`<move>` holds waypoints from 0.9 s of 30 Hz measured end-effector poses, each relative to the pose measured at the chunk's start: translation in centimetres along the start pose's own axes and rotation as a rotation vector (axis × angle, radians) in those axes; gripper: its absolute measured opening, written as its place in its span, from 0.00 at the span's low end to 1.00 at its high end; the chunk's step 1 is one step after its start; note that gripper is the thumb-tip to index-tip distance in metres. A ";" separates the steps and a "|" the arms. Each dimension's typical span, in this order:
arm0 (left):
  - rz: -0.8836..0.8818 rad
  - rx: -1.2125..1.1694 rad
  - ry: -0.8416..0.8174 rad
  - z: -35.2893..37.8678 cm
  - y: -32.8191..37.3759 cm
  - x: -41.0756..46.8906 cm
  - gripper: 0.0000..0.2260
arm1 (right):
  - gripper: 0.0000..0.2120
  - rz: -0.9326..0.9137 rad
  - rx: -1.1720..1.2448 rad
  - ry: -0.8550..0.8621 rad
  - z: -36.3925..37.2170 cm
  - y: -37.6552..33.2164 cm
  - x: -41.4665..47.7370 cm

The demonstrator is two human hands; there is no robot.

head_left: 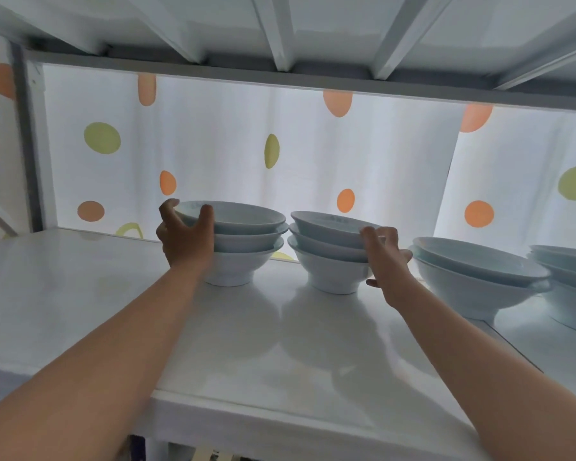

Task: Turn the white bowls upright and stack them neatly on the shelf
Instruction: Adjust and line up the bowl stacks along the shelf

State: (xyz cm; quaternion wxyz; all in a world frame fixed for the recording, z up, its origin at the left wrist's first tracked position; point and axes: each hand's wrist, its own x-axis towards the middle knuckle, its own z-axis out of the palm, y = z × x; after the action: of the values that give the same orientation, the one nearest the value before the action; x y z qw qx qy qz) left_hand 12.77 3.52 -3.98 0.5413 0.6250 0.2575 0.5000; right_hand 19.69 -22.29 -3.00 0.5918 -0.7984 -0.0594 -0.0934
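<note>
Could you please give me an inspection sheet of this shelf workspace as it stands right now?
Surface: white shelf, glossy, reflecting the bowls.
Job's things: four upright stacks of white bowls. The left stack and second stack hold three bowls each. The third stack stands to their right, and the fourth stack is cut off by the frame edge.
Clutter: nothing seen.
Grippers: the left hand grips the rim of the left stack's top bowl. The right hand holds the second stack's right side.
Cables: nothing seen.
Surroundings: spotted curtain behind, upper shelf overhead.
</note>
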 end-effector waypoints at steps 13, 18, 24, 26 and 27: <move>-0.030 -0.038 -0.122 1.0 -1.5 2.1 0.28 | 0.18 0.039 -0.003 0.113 1.8 -1.4 -1.9; -0.113 -0.141 -0.163 0.2 -1.8 3.7 0.27 | 0.18 -0.007 0.061 0.167 1.1 -0.8 -2.0; -0.459 -0.283 -0.388 -0.8 -2.6 6.1 0.25 | 0.20 0.372 0.569 0.159 0.5 1.9 0.1; -0.475 -0.330 -0.455 -0.6 -3.2 5.6 0.26 | 0.21 0.390 0.611 0.050 0.9 2.7 0.5; -0.461 -0.343 -0.451 -0.6 -3.3 5.5 0.26 | 0.20 0.352 0.619 0.015 1.1 2.9 0.6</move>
State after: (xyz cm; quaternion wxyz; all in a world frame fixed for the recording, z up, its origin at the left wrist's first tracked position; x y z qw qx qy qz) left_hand 15.00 9.42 -5.26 0.7799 0.5453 0.1782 0.2502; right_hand 20.97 -22.11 -5.89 0.8132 -0.5784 0.0581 0.0267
